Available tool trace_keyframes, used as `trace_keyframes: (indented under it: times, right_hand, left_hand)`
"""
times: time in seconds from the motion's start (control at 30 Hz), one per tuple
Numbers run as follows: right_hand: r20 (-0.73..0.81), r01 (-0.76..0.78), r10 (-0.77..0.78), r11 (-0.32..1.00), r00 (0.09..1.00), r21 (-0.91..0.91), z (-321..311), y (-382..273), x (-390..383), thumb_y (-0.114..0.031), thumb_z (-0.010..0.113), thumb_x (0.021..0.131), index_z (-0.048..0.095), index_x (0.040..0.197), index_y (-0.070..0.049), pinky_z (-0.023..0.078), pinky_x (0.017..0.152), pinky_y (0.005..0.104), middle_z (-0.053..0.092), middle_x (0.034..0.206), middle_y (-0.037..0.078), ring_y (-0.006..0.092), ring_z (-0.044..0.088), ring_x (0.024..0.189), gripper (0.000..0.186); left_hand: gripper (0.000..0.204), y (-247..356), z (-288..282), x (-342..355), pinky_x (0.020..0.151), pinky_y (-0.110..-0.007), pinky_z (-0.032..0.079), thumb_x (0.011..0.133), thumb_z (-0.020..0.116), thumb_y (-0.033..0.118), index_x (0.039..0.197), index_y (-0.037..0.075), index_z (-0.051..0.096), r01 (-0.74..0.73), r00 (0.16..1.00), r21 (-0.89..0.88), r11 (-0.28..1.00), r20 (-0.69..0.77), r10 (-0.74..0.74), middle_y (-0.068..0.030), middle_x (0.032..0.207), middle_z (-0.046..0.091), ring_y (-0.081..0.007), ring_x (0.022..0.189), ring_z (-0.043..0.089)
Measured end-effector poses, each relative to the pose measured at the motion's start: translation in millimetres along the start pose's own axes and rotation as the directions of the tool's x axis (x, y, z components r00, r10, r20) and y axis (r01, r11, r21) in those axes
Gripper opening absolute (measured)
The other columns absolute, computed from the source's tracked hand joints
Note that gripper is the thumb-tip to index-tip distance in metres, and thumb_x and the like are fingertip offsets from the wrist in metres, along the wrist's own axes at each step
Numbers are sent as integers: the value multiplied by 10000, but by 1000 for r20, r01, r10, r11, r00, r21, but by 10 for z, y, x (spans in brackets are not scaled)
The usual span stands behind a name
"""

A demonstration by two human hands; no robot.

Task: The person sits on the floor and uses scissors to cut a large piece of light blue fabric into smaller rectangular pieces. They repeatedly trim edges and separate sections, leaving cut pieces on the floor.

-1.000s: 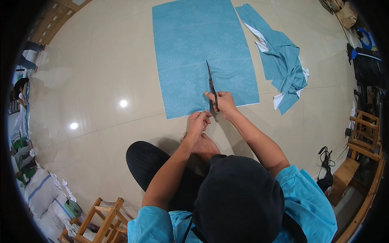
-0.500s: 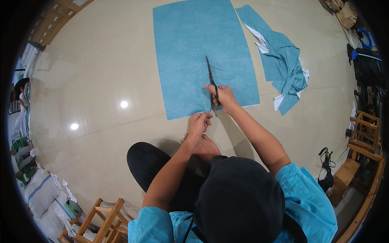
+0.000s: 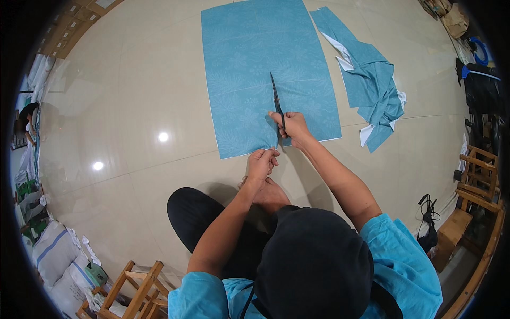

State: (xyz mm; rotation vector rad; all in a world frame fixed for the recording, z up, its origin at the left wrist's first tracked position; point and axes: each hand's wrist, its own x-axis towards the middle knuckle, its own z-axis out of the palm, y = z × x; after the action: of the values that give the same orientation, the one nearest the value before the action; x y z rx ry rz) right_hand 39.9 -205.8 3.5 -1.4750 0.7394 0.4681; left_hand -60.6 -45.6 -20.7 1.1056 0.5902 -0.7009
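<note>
A large blue-green sheet of fabric (image 3: pixel 239 64) with a faint leaf pattern lies flat on the floor in front of me. My right hand (image 3: pixel 291 126) grips a pair of black scissors (image 3: pixel 275 95) by the handles, its long blades pointing away from me over the sheet. Those blades look closed or nearly so. Just left of the scissors, my left hand (image 3: pixel 262 161) pinches the sheet's near edge, where the cloth puckers slightly and a cut parts it. How far the cut runs is hidden by my right hand.
Crumpled fabric of the same colour (image 3: pixel 372 80), with white underside showing, lies to the right. Wooden stools (image 3: pixel 139 287) stand at lower left, beside white sacks (image 3: pixel 56 252). A wooden frame (image 3: pixel 478 175) and a cardboard box (image 3: pixel 451 234) line the right side. Cartons (image 3: pixel 74 26) are stacked at far left.
Almost nothing differs. Both hands, the scissors and the sheet keep their places, apart from a very slight shift of the whole picture.
</note>
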Motion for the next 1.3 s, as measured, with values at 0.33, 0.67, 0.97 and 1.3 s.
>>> trace_keyframes:
  times: [0.33, 0.67, 0.97, 1.3]
  right_hand:
    - [6, 4, -4, 1000, 1000, 6, -3, -5, -11, -341, 937, 835, 596, 744, -77, 401, 441, 297, 577, 655, 25, 118, 531, 497, 441]
    - [10, -8, 8, 1000, 1000, 11, 37, -235, 164, -458, 911, 810, 675, 868, -11, 388, 467, 278, 577, 671, 19, 117, 524, 514, 508]
    - [-1, -4, 4, 1000, 1000, 9, 57, -290, 220, -414, 915, 817, 678, 821, -12, 397, 470, 299, 572, 662, 23, 127, 529, 531, 467]
    - [7, 19, -19, 1000, 1000, -11, 64, -206, 304, -367, 937, 820, 630, 784, -58, 391, 457, 292, 573, 645, 19, 118, 522, 507, 437]
  left_hand:
    - [263, -18, -2, 9, 416, -219, 270, 1079, 639, 233, 989, -3, 709, 1, 1000, 2, 1000, -7, -1, -33, 685, 625, -35, 448, 392]
    - [264, -16, 5, 15, 418, -218, 272, 1078, 654, 236, 981, -3, 712, 6, 1000, 8, 1000, -20, -5, -41, 683, 631, -38, 448, 393]
    - [267, -27, -9, 24, 417, -217, 273, 1081, 650, 234, 982, -5, 715, 3, 1000, 4, 1000, -14, -3, -37, 670, 630, -35, 446, 390]
    - [267, -48, -17, 41, 421, -214, 275, 1083, 648, 233, 988, -7, 716, -16, 1000, 15, 1000, -5, 17, -37, 676, 633, -35, 449, 391]
